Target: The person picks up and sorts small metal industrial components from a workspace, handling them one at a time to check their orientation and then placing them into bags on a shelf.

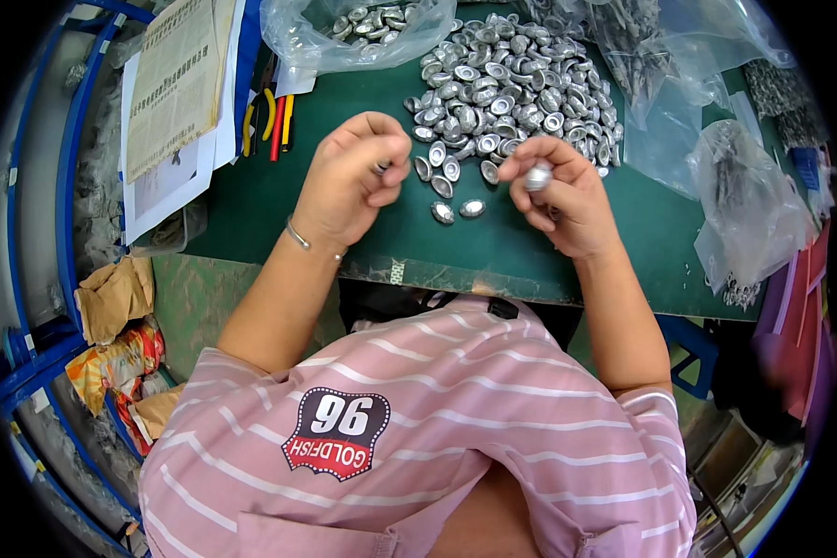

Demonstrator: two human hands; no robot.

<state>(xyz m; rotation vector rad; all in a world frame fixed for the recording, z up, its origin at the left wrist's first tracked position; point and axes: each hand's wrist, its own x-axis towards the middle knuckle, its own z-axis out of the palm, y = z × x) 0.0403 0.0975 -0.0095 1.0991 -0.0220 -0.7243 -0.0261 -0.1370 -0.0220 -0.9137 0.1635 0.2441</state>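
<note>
A large heap of small oval silver metal pieces point(516, 88) lies on the green table point(260, 223). My right hand point(572, 200), at the heap's near right edge, pinches one oval metal piece point(537, 178) between thumb and fingers, slightly blurred. To the left of the heap, my left hand point(361, 167) is raised over the table with its fingers curled in. A small bit of something dark shows between those fingers, too hidden to name. On the table between my hands lie two oval pieces point(458, 211) side by side, apart from the heap.
A clear plastic bag point(358, 46) of similar pieces stands at the far left of the heap. Pliers point(269, 116) and pens lie beside papers point(181, 102). More plastic bags point(749, 195) are at the right, and blue shelving point(65, 186) is on the left.
</note>
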